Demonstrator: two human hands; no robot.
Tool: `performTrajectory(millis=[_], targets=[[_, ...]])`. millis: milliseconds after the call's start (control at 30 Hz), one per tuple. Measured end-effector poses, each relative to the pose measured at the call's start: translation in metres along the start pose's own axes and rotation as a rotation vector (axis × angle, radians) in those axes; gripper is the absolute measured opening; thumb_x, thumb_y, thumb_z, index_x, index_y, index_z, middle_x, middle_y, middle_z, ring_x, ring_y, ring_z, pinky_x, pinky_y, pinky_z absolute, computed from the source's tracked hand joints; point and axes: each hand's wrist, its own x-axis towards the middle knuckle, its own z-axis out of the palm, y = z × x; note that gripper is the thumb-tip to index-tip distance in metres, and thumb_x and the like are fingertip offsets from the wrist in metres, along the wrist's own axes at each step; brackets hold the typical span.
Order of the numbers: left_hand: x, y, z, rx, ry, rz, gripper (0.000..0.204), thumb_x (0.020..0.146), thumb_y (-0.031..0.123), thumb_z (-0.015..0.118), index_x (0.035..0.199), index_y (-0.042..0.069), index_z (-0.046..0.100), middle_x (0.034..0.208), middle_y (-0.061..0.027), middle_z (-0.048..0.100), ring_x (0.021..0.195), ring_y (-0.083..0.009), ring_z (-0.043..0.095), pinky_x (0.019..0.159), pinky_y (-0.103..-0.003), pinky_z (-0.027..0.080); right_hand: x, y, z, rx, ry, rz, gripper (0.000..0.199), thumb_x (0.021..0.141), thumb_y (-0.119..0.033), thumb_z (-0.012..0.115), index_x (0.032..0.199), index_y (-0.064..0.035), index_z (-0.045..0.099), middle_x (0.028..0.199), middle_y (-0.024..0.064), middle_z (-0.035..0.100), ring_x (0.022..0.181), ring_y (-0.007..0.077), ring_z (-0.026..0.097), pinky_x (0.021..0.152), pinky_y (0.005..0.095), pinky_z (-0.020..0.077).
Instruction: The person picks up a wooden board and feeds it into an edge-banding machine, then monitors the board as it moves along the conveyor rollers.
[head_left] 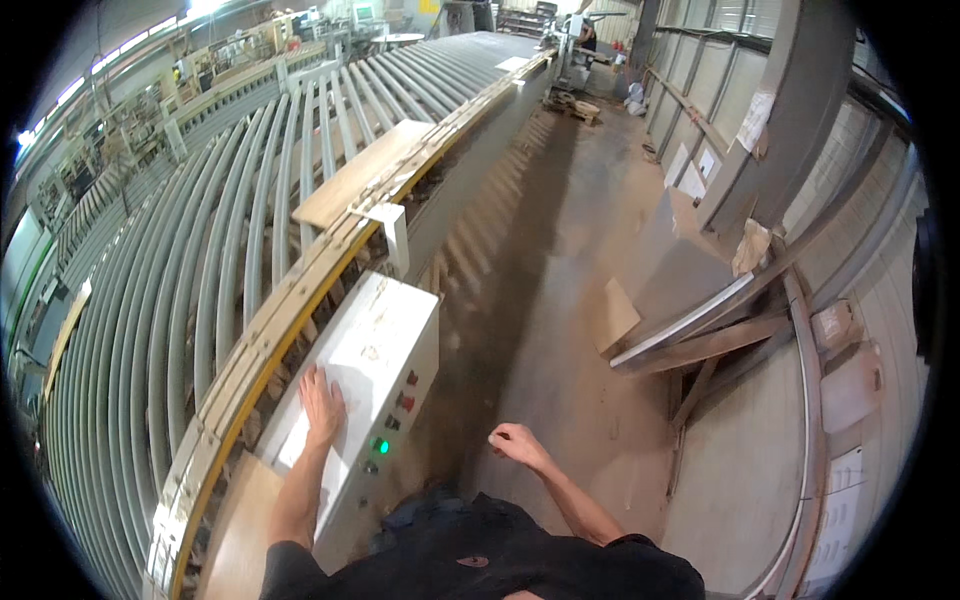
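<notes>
My left hand lies flat, fingers stretched out, on the top of a white control box. Along the box's right side run a green lit button, a red button and several dark knobs. My right hand hangs over the floor to the right of the box, touching nothing around it. Its fingers are curled closed, and whatever may be inside them is too small or hidden to make out.
A long roller conveyor with a yellow-edged rail stretches away on the left, bearing a wooden board. Another board sits beside the box. On the right stand a grey pillar and a slanting beam. A pallet lies far ahead.
</notes>
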Motion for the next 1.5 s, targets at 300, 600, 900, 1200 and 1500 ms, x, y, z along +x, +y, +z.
performTrajectory(millis=[300, 600, 900, 1200, 1500], targets=[[0.000, 0.002, -0.006, 0.071, 0.005, -0.155, 0.045, 0.082, 0.008, 0.061, 0.122, -0.005, 0.047, 0.135, -0.0292, 0.041, 0.124, -0.0455, 0.039, 0.105, -0.053, 0.031, 0.146, -0.058, -0.030, -0.083, 0.228, -0.123, 0.021, 0.082, -0.022, 0.067, 0.088, -0.0020, 0.064, 0.084, 0.0184, 0.067, 0.081, 0.0345, 0.066, 0.071, 0.0400, 0.0513], [-0.003, 0.021, -0.006, 0.080, -0.159, -0.358, 0.051, 0.095, 0.025, 0.050, 0.135, -0.004, 0.039, 0.143, -0.0258, 0.036, 0.133, -0.0389, 0.034, 0.113, -0.047, 0.026, 0.358, -0.147, -0.015, -0.542, 0.060, -0.425, 0.040, 0.087, -0.032, 0.061, 0.110, 0.0002, 0.061, 0.117, 0.0245, 0.059, 0.113, 0.0392, 0.053, 0.097, 0.0468, 0.0399], [0.016, 0.033, -0.016, 0.195, -0.107, -0.293, 0.049, 0.092, 0.023, 0.052, 0.129, -0.008, 0.042, 0.137, -0.0245, 0.041, 0.128, -0.0381, 0.038, 0.109, -0.044, 0.033, 0.377, -0.143, 0.017, -0.608, -0.179, -0.353, 0.058, 0.097, -0.047, 0.039, 0.107, 0.0075, 0.056, 0.105, 0.0336, 0.060, 0.101, 0.0491, 0.056, 0.087, 0.0526, 0.0428], [0.008, 0.025, -0.009, 0.252, 0.017, -0.204, 0.047, 0.087, 0.018, 0.057, 0.125, -0.008, 0.045, 0.130, -0.0247, 0.044, 0.123, -0.0377, 0.042, 0.106, -0.043, 0.036, 0.386, -0.135, 0.019, -0.501, -0.230, -0.469, 0.058, 0.097, -0.046, 0.040, 0.110, 0.0082, 0.055, 0.105, 0.0330, 0.061, 0.100, 0.0490, 0.056, 0.087, 0.0525, 0.0424], [0.005, 0.035, -0.003, 0.232, -0.072, -0.266, 0.049, 0.091, 0.020, 0.055, 0.129, -0.007, 0.043, 0.136, -0.0241, 0.042, 0.128, -0.0377, 0.039, 0.108, -0.044, 0.034, 0.383, -0.126, 0.016, -0.485, -0.201, -0.449, 0.056, 0.096, -0.044, 0.043, 0.107, 0.0087, 0.057, 0.103, 0.0317, 0.062, 0.099, 0.0488, 0.057, 0.086, 0.0527, 0.0427]])
